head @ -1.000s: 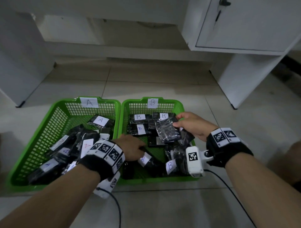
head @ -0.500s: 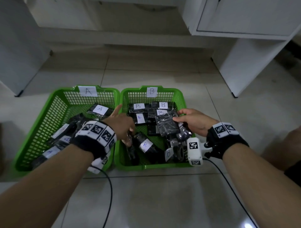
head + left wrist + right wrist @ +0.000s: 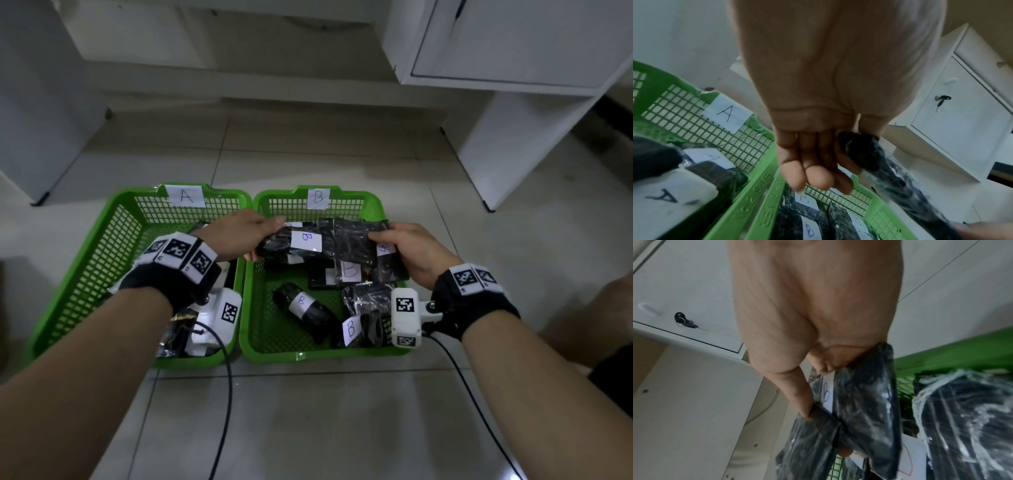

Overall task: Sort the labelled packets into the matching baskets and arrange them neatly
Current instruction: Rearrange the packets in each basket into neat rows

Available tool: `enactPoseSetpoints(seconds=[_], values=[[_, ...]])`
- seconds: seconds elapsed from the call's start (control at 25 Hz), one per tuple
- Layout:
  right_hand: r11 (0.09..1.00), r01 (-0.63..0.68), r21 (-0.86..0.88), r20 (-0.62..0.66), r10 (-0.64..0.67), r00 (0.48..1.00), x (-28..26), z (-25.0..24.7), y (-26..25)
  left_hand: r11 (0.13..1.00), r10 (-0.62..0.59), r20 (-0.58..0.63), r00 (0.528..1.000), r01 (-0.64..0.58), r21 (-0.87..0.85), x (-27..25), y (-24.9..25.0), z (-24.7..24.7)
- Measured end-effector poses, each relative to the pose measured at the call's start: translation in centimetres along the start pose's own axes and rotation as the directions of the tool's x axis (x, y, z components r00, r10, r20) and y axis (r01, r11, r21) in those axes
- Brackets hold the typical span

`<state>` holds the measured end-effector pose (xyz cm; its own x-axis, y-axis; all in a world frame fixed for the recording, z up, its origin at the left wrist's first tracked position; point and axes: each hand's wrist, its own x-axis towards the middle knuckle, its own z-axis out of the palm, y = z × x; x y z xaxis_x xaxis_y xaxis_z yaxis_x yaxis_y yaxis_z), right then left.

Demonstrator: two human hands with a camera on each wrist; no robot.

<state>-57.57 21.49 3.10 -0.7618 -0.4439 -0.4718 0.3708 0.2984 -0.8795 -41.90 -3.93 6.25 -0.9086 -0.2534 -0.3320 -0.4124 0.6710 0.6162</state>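
Observation:
Two green baskets stand side by side on the floor: basket A [image 3: 102, 226] on the left and basket B [image 3: 301, 356] on the right. My left hand [image 3: 267, 238] holds up a black packet labelled B [image 3: 305, 241] over the back of basket B. In the left wrist view my left hand [image 3: 818, 162] pinches that packet's end [image 3: 861, 152] between thumb and forefinger. My right hand [image 3: 387, 243] grips a stack of black packets [image 3: 356, 240] beside it. The right wrist view shows my right hand [image 3: 818, 369] curled round those packets [image 3: 863, 402].
A rolled B packet [image 3: 303, 310] and another B packet [image 3: 351, 329] lie loose in basket B. Packets marked A [image 3: 674, 199] fill basket A under my left forearm. A white cabinet [image 3: 513, 44] stands at the back right. Cables [image 3: 222, 394] trail over the tiled floor.
My left hand has come up from the front of basket B to its back and now holds a B packet beside the right hand's stack. The right hand has barely moved.

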Motion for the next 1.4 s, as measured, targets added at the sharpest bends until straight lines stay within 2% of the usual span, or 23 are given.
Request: enactPoseSetpoints(seconds=[0.08,0.2,0.28,0.36,0.44,0.48,0.52,0.56,0.6,0.64,0.68,0.76,0.8,0.88,0.96,1.0,1.12,1.2,1.24,1.28,1.32,1.36,1.4], values=[[1.000,0.008,0.006,-0.065,-0.008,0.998,0.0,-0.1,-0.3,1.000,-0.010,0.042,0.999,0.009,0.015,0.1,-0.1,0.1],[0.998,0.060,0.003,-0.107,-0.060,0.992,-0.3,0.3,-0.7,0.988,-0.018,0.274,0.961,-0.025,0.153,0.4,0.6,2.5],[0.993,0.101,-0.068,-0.114,-0.109,0.988,-0.6,1.1,-0.9,0.952,-0.030,0.362,0.932,-0.084,0.296,0.4,1.1,4.7],[0.961,0.173,-0.218,-0.107,-0.199,0.974,-1.1,2.2,-1.0,0.899,-0.016,0.324,0.946,-0.129,0.419,0.6,0.9,5.8],[0.907,0.253,-0.336,-0.087,-0.297,0.951,-1.5,3.1,-1.1,0.883,0.031,0.242,0.970,-0.140,0.448,0.8,0.8,5.2],[0.875,0.294,-0.385,-0.066,-0.344,0.937,-1.6,3.6,-1.1,0.916,0.044,0.183,0.982,-0.113,0.385,1.0,0.9,4.7],[0.837,0.337,-0.431,-0.040,-0.391,0.919,-1.8,4.2,-1.2,0.977,0.015,0.122,0.992,-0.040,0.208,1.1,1.2,4.1],[0.800,0.379,-0.465,-0.002,-0.430,0.903,-1.7,4.7,-1.1,0.995,-0.053,0.107,0.993,0.061,-0.081,1.2,1.7,3.7],[0.775,0.420,-0.472,0.054,-0.450,0.891,-1.9,5.4,-1.2,0.913,-0.120,0.139,0.983,0.165,-0.374,1.2,2.2,3.4],[0.768,0.454,-0.452,0.122,-0.451,0.884,-2.0,5.9,-1.2,0.805,-0.158,0.174,0.972,0.229,-0.547,1.2,2.7,3.2],[0.769,0.476,-0.426,0.196,-0.436,0.879,-2.3,6.5,-1.4,0.748,-0.171,0.180,0.969,0.247,-0.616,1.2,2.7,2.9],[0.793,0.472,-0.386,0.303,-0.374,0.877,-2.7,6.8,-1.8,0.686,-0.149,0.138,0.979,0.203,-0.699,1.1,2.3,2.8],[0.822,0.440,-0.360,0.305,-0.342,0.889,-2.6,6.6,-2.0,0.657,-0.131,0.093,0.987,0.157,-0.737,1.0,1.8,2.7],[0.859,0.363,-0.362,0.180,-0.317,0.931,-2.1,5.5,-2.0,0.659,-0.108,-0.019,0.994,0.057,-0.750,1.1,0.8,2.3],[0.736,0.305,-0.604,0.012,-0.374,0.927,-1.0,4.1,-1.7,0.681,-0.102,-0.108,0.989,-0.009,-0.732,1.0,0.3,1.9],[0.657,0.265,-0.706,0.000,-0.373,0.928,-0.6,3.6,-1.4,0.683,-0.095,-0.129,0.987,-0.029,-0.729,1.0,0.1,1.7],[0.475,0.187,-0.860,0.033,-0.314,0.949,-0.2,3.5,-0.5,0.683,-0.078,-0.138,0.987,-0.048,-0.729,1.1,0.1,1.9],[0.337,0.220,-0.916,0.069,-0.407,0.911,-0.1,4.1,-0.3,0.684,-0.092,-0.157,0.983,-0.052,-0.727,1.5,-0.2,2.1],[0.320,0.262,-0.910,0.083,-0.479,0.874,-0.2,4.8,-0.5,0.675,-0.111,-0.174,0.979,-0.054,-0.736,1.7,-0.2,2.3],[0.373,0.302,-0.877,0.075,-0.514,0.854,-0.4,5.6,-0.9,0.655,-0.132,-0.197,0.972,-0.064,-0.753,1.9,-0.1,2.5],[0.504,0.318,-0.803,0.050,-0.474,0.879,-0.7,6.4,-1.5,0.622,-0.151,-0.218,0.964,-0.079,-0.779,2.1,0.0,2.8],[0.681,0.281,-0.676,0.035,-0.352,0.936,-0.9,7.2,-2.0,0.578,-0.172,-0.236,0.957,-0.096,-0.810,2.2,0.3,3.0],[0.842,0.182,-0.508,0.056,-0.178,0.982,-1.2,8.0,-2.5,0.526,-0.192,-0.250,0.949,-0.116,-0.843,2.2,0.5,3.2]])
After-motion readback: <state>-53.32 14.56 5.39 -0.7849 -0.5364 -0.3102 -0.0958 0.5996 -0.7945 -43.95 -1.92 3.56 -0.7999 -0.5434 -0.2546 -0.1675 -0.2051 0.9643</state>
